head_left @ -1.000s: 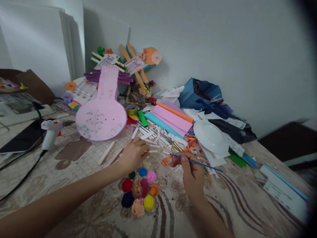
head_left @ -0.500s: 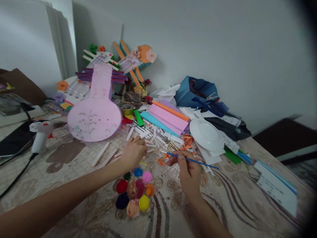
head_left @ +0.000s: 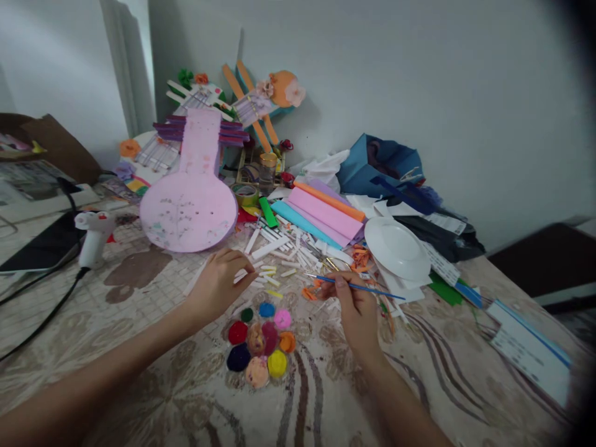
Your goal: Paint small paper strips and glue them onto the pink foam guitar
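Observation:
A thin blue paintbrush (head_left: 372, 289) is pinched in my right hand (head_left: 356, 310), its bristles pointing left over the table. My left hand (head_left: 222, 279) hovers at the near edge of a heap of small white paper sticks (head_left: 279, 248). Its thumb and fingertips come together beside several yellow-tipped sticks (head_left: 267, 273); whether a stick is between them is too small to tell. In front of both hands sits a cluster of small paint pots (head_left: 277, 364), with red, dark blue, yellow, orange, pink, peach, green and blue paint.
Behind my left hand leans a pink guitar-shaped board (head_left: 189, 211). A white glue gun (head_left: 95, 239) with its cord stands at the left. Rolled coloured paper (head_left: 321, 208), a white plate (head_left: 397, 248), scissors (head_left: 331, 262) and a blue bag (head_left: 379, 164) lie toward the back right.
My left hand has moved left from over the sticks, uncovering yellow-tipped ones. My right hand keeps the paintbrush in nearly the same place. The view has shifted slightly.

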### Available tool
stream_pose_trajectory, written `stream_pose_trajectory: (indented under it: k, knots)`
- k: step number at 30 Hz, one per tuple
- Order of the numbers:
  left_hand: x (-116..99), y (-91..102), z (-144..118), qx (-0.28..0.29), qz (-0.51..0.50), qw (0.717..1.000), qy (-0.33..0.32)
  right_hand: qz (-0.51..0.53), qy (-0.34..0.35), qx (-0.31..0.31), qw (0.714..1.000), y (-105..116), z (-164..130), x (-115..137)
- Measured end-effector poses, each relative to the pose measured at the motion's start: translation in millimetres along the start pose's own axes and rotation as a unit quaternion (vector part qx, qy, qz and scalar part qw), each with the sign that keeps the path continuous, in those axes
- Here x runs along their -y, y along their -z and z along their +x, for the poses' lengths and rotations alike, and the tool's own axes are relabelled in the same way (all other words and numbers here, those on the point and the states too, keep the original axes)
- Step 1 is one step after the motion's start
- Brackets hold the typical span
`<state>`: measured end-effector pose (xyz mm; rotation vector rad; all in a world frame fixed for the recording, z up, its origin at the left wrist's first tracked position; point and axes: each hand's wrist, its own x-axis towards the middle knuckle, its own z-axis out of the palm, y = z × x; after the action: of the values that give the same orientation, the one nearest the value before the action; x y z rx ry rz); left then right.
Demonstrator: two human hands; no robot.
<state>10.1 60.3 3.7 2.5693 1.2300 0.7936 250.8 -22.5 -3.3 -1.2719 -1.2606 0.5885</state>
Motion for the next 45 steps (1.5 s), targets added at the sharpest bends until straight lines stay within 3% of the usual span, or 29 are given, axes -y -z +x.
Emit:
stream_pose_trajectory:
  k: [5, 11, 15, 30, 45]
  knots:
    - [-0.7, -3.5, -15.6, -0.010, -0.040, 0.999, -0.029, -0.063, 0.013, 0.042, 0.997, -6.5, -1.7, -14.2]
    - [-27.3, -14.9, -0.3, 0.073, 0.004, 0.988, -0.139, -0.153, 0.064, 0.079, 0.983, -9.9, -3.0, -15.3]
    - [-35.7, -24.0, 6.1, 0.098, 0.027, 0.980, -0.171, -0.199, 0.101, 0.083, 0.971, -10.4, -1.4, -14.6]
    - [-30.3, -33.5, 5.2, 0.109, 0.030, 0.982, -0.154, -0.234, 0.130, 0.114, 0.957, -12.8, 0.9, -16.0]
    - [-29.9, -31.9, 5.9, 0.121, 0.025, 0.981, -0.148, -0.153, 0.088, 0.144, 0.974, -14.9, 1.5, -18.5]
